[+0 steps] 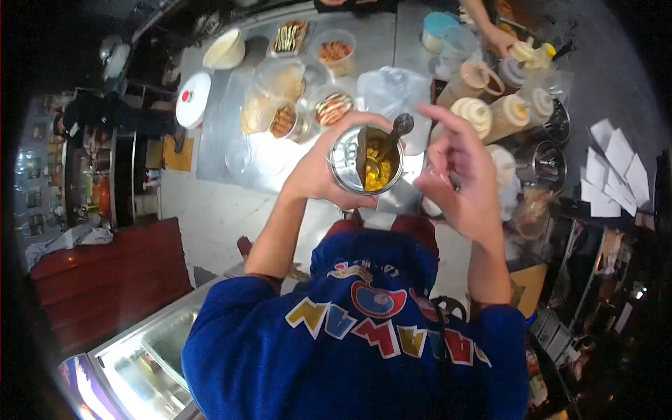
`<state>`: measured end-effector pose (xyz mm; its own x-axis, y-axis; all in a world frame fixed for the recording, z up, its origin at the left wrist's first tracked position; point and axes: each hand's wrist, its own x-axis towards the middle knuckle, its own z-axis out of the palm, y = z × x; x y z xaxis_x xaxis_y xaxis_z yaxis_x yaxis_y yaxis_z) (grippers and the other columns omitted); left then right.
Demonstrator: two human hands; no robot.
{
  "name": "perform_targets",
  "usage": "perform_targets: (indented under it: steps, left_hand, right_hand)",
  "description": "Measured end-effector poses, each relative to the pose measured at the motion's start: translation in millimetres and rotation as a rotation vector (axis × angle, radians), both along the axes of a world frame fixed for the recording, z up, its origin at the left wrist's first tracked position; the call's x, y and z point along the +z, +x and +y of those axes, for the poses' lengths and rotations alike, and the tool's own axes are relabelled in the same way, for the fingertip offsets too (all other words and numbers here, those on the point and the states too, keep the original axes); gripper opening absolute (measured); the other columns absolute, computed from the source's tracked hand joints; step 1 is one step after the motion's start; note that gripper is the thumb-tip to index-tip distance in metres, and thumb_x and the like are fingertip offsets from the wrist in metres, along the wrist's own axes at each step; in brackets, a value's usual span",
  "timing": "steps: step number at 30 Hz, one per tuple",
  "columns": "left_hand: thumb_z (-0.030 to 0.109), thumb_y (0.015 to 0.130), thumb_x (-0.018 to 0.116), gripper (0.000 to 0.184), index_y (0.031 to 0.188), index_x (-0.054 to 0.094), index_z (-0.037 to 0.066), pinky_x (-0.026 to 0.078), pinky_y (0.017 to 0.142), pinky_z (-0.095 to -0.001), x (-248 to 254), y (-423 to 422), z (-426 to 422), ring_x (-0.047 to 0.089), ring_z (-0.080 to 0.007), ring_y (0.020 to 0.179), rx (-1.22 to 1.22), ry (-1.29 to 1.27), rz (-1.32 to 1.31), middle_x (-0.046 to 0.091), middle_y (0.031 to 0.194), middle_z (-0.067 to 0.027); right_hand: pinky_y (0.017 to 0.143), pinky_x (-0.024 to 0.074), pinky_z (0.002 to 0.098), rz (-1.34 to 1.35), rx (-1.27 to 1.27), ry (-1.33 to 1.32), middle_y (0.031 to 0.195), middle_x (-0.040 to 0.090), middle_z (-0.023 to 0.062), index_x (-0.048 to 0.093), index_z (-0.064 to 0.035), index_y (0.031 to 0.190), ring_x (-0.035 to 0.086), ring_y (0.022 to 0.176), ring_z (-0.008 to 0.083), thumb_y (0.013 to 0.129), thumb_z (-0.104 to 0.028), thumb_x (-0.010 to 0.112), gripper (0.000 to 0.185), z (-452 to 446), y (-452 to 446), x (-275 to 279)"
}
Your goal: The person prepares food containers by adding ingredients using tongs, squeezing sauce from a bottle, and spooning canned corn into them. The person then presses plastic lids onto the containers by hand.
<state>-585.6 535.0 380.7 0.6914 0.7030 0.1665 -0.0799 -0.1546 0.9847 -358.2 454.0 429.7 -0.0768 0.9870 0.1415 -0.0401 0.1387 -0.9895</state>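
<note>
The left grip (318,164) wraps around a tin can (337,168) near the centre of the frame, fingers curled over its upper side and more of the hand showing beneath its lower edge. The can's mouth faces the camera, so its long axis runs roughly along the line of sight and its side wall is mostly hidden. A silver lid (346,157) covers the left half of the mouth; the right half shows yellow pieces of food (378,176). From there a dark, spoon-like utensil (402,126) juts past the rim, its long axis slanting to the upper right; its lower end is hard to make out among the yellow.

Right of the can, the right grip (470,178) is spread, thumb and fingers apart and clear of the rim. Its fingers are blurred, and whether something small lies between them I cannot tell.

Above the can, food containers and a crumpled clear bag (395,91) stand on the metal desk (217,150), where glare washes out part of the surface. At the upper right, another person's hand (498,38), its arm cut off by the top edge, reaches to a bottle with a yellow tip beside squeeze bottles (472,115).
</note>
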Motion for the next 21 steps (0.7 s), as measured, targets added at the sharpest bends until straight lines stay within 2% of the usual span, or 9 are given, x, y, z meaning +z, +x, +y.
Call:
perform_targets:
  steps: [1, 3, 6, 9, 10, 13, 14, 17, 21]
  left_hand:
    - [0.014, 0.05, 0.091, 0.09, 0.131, 0.054, 0.005, 0.043, 0.102, -0.0333, -11.0, -17.5, -11.9, 0.057, -0.0201, 0.116, 0.026, 0.012, -0.024, 0.059, 0.124, -0.0086]
    - [0.005, 0.053, 0.089, 0.087, 0.132, 0.053, 0.005, 0.043, 0.102, -0.0329, -13.9, -50.3, -24.1, 0.057, -0.0198, 0.116, 0.087, 0.086, -0.032, 0.059, 0.125, -0.008]
    - [0.006, 0.056, 0.089, 0.085, 0.132, 0.052, 0.005, 0.043, 0.104, -0.0333, -28.5, -100.9, -34.2, 0.058, -0.0198, 0.118, 0.107, -0.072, -0.078, 0.06, 0.126, -0.0086]
    - [0.009, 0.057, 0.089, 0.085, 0.133, 0.051, 0.005, 0.043, 0.105, -0.0342, -40.7, -148.0, -25.5, 0.058, -0.0204, 0.12, 0.006, -0.063, -0.053, 0.06, 0.129, -0.0098]
    - [0.01, 0.057, 0.089, 0.085, 0.133, 0.05, 0.006, 0.043, 0.105, -0.0343, -40.3, -160.5, -21.3, 0.058, -0.0204, 0.12, -0.039, -0.053, -0.03, 0.06, 0.129, -0.0098]
    - [0.015, 0.06, 0.089, 0.084, 0.133, 0.048, 0.007, 0.043, 0.103, -0.0334, -48.0, -185.5, -13.6, 0.057, -0.0194, 0.118, -0.128, -0.127, -0.075, 0.06, 0.124, -0.0097]
    - [0.016, 0.061, 0.089, 0.084, 0.133, 0.047, 0.007, 0.043, 0.103, -0.0331, -53.1, -191.1, -12.9, 0.057, -0.0191, 0.117, -0.12, -0.17, -0.107, 0.06, 0.122, -0.0097]
    - [0.018, 0.062, 0.089, 0.082, 0.131, 0.046, 0.006, 0.043, 0.102, -0.0323, -58.8, -204.9, -3.3, 0.056, -0.0178, 0.116, -0.161, -0.246, -0.137, 0.057, 0.123, -0.0091]
    - [0.021, 0.061, 0.091, 0.088, 0.134, 0.045, 0.004, 0.042, 0.105, -0.0326, -79.8, -210.6, 3.3, 0.053, -0.0168, 0.122, -0.231, -0.448, -0.293, 0.054, 0.13, -0.0075]
  right_hand:
    - [0.056, 0.0337, 0.0213, -0.172, 0.0, 0.062, 0.073, 0.047, -0.002, 0.063, -0.0039, 0.121, 0.041, 0.061, 0.0059, 0.08, -0.013, 0.081, 0.047, 7.0, -19.8, -4.7]
    - [0.055, 0.039, 0.0259, -0.346, 0.001, 0.215, 0.071, 0.051, 0.0043, 0.066, -0.0021, 0.102, 0.048, 0.058, 0.0137, 0.083, -0.015, 0.078, 0.026, 18.4, -62.5, -20.5]
    - [0.055, 0.0432, 0.0316, -0.543, 0.089, 0.318, 0.07, 0.054, 0.0087, 0.064, -0.0014, 0.092, 0.052, 0.057, 0.0218, 0.081, -0.01, 0.075, 0.017, 25.8, -112.2, -15.0]
    - [0.055, 0.0447, 0.034, -0.588, 0.258, 0.509, 0.069, 0.055, 0.0105, 0.064, -0.0015, 0.093, 0.054, 0.057, 0.0247, 0.077, -0.005, 0.071, 0.017, 44.4, -138.4, -7.5]
    - [0.055, 0.0457, 0.0354, -0.588, 0.307, 0.463, 0.07, 0.056, 0.0109, 0.064, -0.0028, 0.093, 0.056, 0.058, 0.0262, 0.073, -0.004, 0.068, 0.02, 48.4, -148.1, -2.6]
    - [0.057, 0.0474, 0.0365, -0.712, 0.501, 0.303, 0.072, 0.058, 0.0121, 0.063, -0.0034, 0.092, 0.059, 0.062, 0.0287, 0.075, -0.006, 0.067, 0.018, 54.3, -180.7, 6.1]
    - [0.059, 0.0481, 0.0378, -0.688, 0.539, 0.277, 0.074, 0.06, 0.0133, 0.062, -0.0035, 0.091, 0.062, 0.065, 0.0306, 0.076, -0.006, 0.065, 0.015, 54.5, -191.3, 1.4]
    - [0.057, 0.0451, 0.0343, -0.679, 0.546, 0.352, 0.077, 0.062, 0.0103, 0.064, -0.0017, 0.093, 0.059, 0.063, 0.0275, 0.081, -0.002, 0.066, 0.012, 59.8, -206.6, -9.6]
    - [0.065, 0.0486, 0.0347, -0.56, 0.555, 0.206, 0.084, 0.067, 0.0122, 0.067, -0.0033, 0.1, 0.064, 0.073, 0.028, 0.09, -0.006, 0.065, 0.012, 58.7, -213.2, -5.8]
